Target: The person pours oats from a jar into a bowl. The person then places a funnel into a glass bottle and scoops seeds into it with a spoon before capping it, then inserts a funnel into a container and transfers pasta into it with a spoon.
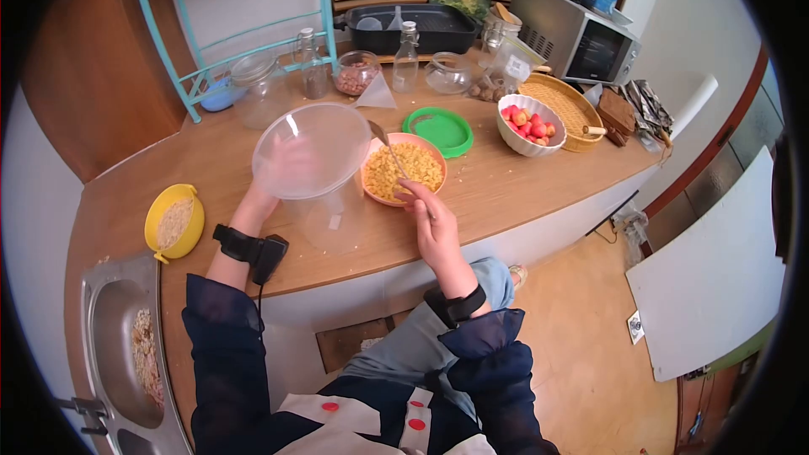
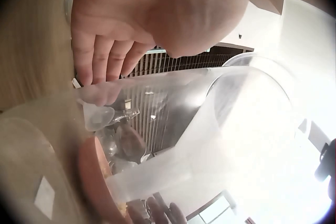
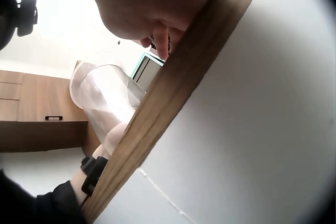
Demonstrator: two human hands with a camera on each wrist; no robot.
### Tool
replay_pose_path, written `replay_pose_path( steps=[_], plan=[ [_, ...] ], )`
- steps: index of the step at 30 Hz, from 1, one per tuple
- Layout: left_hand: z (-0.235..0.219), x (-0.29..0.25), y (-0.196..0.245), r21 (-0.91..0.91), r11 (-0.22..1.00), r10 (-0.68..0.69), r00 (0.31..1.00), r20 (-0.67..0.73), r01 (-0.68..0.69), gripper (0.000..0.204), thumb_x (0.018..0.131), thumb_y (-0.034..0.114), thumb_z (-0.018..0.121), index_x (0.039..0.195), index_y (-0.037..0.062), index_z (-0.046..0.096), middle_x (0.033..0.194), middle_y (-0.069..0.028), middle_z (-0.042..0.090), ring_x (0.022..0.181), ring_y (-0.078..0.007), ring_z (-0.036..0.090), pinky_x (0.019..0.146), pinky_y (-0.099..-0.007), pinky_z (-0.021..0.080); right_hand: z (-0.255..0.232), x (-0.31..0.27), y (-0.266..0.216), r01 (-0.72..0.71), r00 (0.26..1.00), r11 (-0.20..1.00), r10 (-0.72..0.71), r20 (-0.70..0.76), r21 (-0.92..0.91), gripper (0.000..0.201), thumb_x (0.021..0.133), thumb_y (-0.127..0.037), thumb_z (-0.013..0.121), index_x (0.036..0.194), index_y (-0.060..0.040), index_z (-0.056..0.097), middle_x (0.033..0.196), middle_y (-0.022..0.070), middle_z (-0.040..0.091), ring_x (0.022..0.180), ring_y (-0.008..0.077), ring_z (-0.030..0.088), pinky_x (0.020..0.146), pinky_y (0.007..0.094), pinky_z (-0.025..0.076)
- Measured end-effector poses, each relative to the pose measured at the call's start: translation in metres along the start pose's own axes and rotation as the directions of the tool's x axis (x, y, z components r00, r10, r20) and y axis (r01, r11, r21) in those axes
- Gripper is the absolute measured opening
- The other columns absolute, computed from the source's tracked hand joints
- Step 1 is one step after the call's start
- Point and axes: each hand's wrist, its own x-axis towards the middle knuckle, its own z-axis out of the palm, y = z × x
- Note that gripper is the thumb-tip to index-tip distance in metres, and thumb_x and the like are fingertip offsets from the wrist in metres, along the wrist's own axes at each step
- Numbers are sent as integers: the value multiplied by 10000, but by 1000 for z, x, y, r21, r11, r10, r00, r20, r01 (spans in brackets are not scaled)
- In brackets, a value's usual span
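Observation:
My right hand (image 1: pixel 436 232) pinches the handle of a metal spoon (image 1: pixel 391 148), whose bowl end overlaps the far left rim of a pink bowl (image 1: pixel 366 188). Small yellow pieces (image 1: pixel 396 170), resembling corn kernels, fill that bowl. Just left of it stands a tall clear plastic container (image 1: pixel 333 223) with a wide round top. The left hand (image 1: pixel 274 168) lies along the container's far left side, partly seen through the plastic. Its fingers (image 2: pixel 105 58) are straight against the wall in the left wrist view. The spoon is hidden in the right wrist view.
A yellow bowl of pale flakes (image 1: pixel 196 217) sits left, near the metal sink (image 1: pixel 101 303). Behind are a green lid (image 1: pixel 451 136), a funnel (image 1: pixel 377 94), glass jars (image 1: pixel 357 76) and bottles (image 1: pixel 406 57). Rightward are a white bowl of red fruit (image 1: pixel 529 147), a woven tray (image 1: pixel 573 105) and a microwave (image 1: pixel 573 34).

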Motion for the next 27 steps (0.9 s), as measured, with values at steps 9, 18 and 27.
replay_pose_path(
  steps=[9, 18, 27],
  plan=[
    [7, -8, 9, -138, 949, 285, 958, -12, -284, 729, 836, 607, 156, 1275, 43, 299, 1181, -153, 461, 1109, -234, 437, 940, -359, 339, -8, -3, 12, -35, 999, 998, 33, -38, -47, 211, 868, -65, 425, 1050, -28, 526, 896, 138, 591, 838, 248, 586, 745, 306, 448],
    [8, -12, -3, -164, 921, 364, 931, 35, -354, 764, 824, 625, 121, 1295, 42, 266, 1202, -158, 441, 1127, -249, 420, 956, -364, 324, -26, -14, 3, 46, 995, 983, -60, -74, -180, 216, 845, -8, 435, 1041, -15, 525, 872, 133, 582, 807, 243, 584, 730, 297, 452],
    [14, -13, -5, -49, 951, 307, 947, 95, -304, 770, 819, 634, 172, 1303, 41, 248, 1160, -132, 466, 1097, -226, 441, 928, -365, 354, -23, -24, 8, 124, 988, 944, -147, -54, -304, 216, 826, -16, 448, 1024, -4, 533, 971, 146, 578, 877, 296, 558, 772, 343, 436]
  ],
)
